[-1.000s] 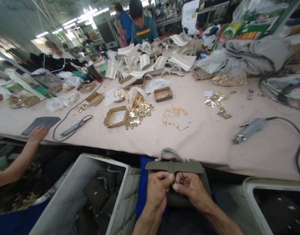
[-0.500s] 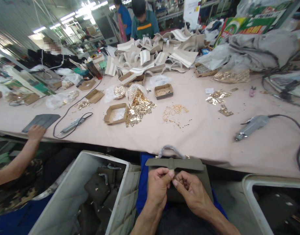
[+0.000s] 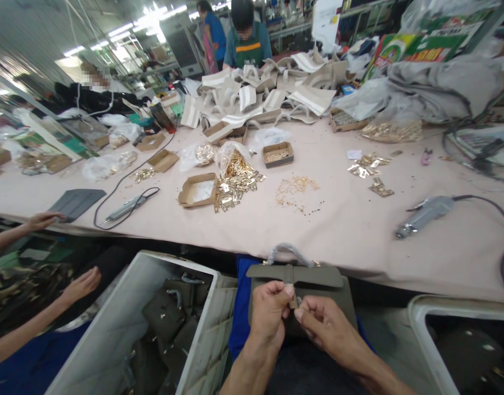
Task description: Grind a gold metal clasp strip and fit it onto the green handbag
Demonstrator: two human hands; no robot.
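While the dark olive handbag (image 3: 318, 277) sits before us at the near edge of the table (image 3: 219, 233), our left hand (image 3: 269, 310) pinches its front strap (image 3: 294, 302) between thumb and fingers. Our right hand (image 3: 325, 323) is at the strap's lower end, fingertips drawn together (we cannot tell whether they grip it). On the table beyond, we see loose gold-coloured fittings (image 3: 235, 191), and a grey power tool (image 3: 428, 214) lies to the right.

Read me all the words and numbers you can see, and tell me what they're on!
"OMLUN", probably, as it's blurry: on the green apron.
Too blurred to read: printing on the green-and-red package.
Too small to read: any marks on the white slip.
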